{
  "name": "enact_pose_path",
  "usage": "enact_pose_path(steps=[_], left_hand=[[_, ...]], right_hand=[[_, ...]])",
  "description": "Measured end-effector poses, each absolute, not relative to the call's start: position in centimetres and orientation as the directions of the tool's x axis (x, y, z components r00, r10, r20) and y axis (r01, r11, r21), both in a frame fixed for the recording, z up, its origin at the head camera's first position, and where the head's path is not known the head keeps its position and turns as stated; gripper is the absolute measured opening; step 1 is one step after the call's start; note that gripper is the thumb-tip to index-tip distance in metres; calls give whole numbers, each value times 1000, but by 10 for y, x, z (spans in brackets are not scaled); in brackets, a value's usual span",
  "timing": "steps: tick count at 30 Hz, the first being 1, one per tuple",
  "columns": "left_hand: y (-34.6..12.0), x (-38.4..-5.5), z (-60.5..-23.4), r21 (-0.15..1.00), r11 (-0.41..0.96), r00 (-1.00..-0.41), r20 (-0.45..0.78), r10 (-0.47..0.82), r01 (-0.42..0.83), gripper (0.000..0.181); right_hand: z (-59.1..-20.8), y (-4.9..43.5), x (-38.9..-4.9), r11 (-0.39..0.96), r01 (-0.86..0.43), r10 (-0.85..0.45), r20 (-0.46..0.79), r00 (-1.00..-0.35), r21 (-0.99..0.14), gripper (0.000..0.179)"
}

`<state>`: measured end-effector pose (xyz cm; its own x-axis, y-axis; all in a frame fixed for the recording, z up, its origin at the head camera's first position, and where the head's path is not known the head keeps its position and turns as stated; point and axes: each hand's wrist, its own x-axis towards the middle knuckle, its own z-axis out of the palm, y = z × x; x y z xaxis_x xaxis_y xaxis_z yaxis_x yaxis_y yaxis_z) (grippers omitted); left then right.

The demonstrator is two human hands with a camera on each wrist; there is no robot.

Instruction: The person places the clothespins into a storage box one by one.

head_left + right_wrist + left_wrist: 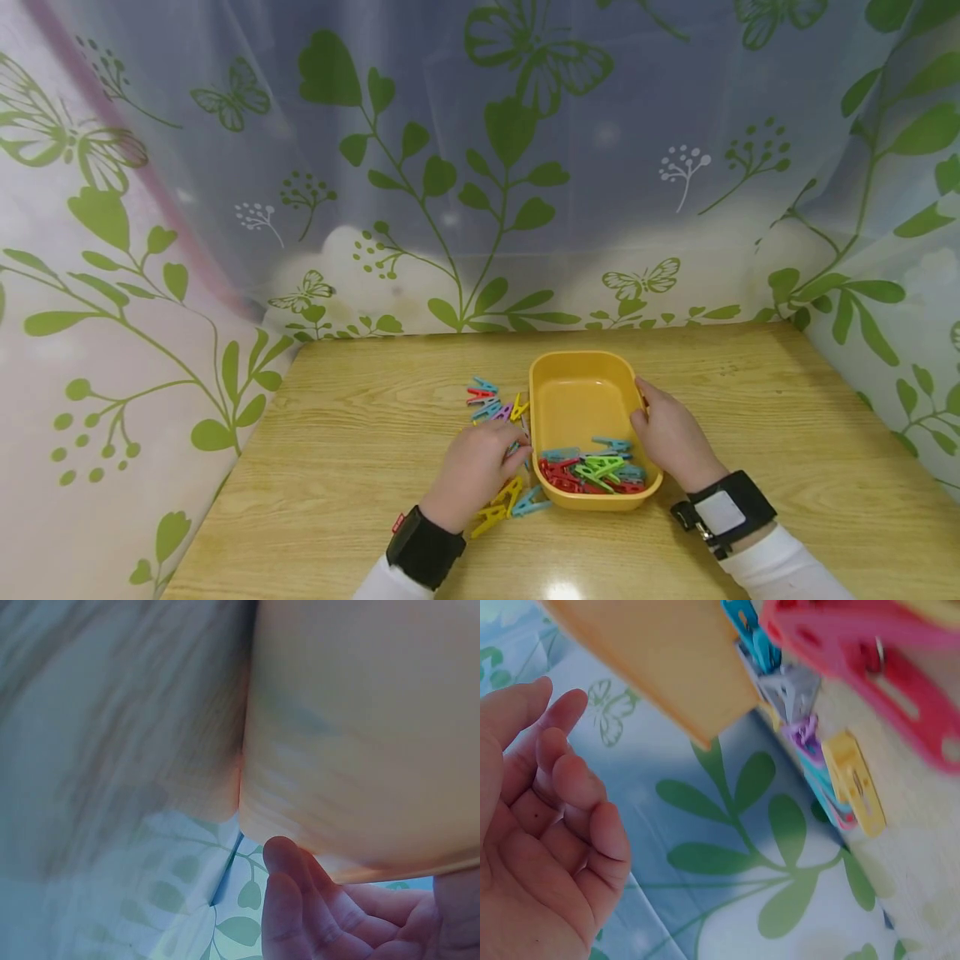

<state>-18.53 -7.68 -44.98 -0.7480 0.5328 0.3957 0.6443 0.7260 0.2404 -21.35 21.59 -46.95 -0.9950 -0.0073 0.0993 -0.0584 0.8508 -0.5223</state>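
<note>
A yellow plastic tub (573, 398) stands on the table, with red, green and blue clothespins (600, 471) piled at its near end. On the tub's right side my right hand (678, 437) grips the rim; the right wrist view has its fingers (285, 900) against the outer wall. Left of the tub, my left hand (472, 471) hovers over loose clothespins. Its fingers (577, 787) are loosely bent in the left wrist view, with nothing seen between them. Yellow clothespins (491, 518) and a blue clothespin (530, 502) lie just below this hand.
Several mixed clothespins (486, 400) lie beyond the left hand, beside the tub. A wooden table (360, 417) carries everything. Behind it and at both sides hangs a curtain (420, 267) printed with leaves and butterflies.
</note>
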Motion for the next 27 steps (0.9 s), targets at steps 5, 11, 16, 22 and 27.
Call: enact_pose_path(steps=[5,11,16,22,27], left_hand=[[-91,-194,-449,283,780,-813,371,448,558,9],[-108,-203,-451,301,819,-855,350,382,489,12],[-117,-204,-450,319,828,-882,262,391,461,11],[-122,-202,-447,393,814,-897,74,436,428,12],[-121,-201,-449,425,804,-883,-21,468,416,15]], right_hand=[[-469,216,-213,846,-55,-5,95,-995,-531,57],[-469,215,-213,844,-45,-4,79,-997,-535,57],[-469,215,-213,846,-40,-3,70,-998,-532,57],[-467,216,-214,847,-46,-5,79,-997,-530,57],[-467,215,-214,843,-42,-3,72,-997,-536,57]])
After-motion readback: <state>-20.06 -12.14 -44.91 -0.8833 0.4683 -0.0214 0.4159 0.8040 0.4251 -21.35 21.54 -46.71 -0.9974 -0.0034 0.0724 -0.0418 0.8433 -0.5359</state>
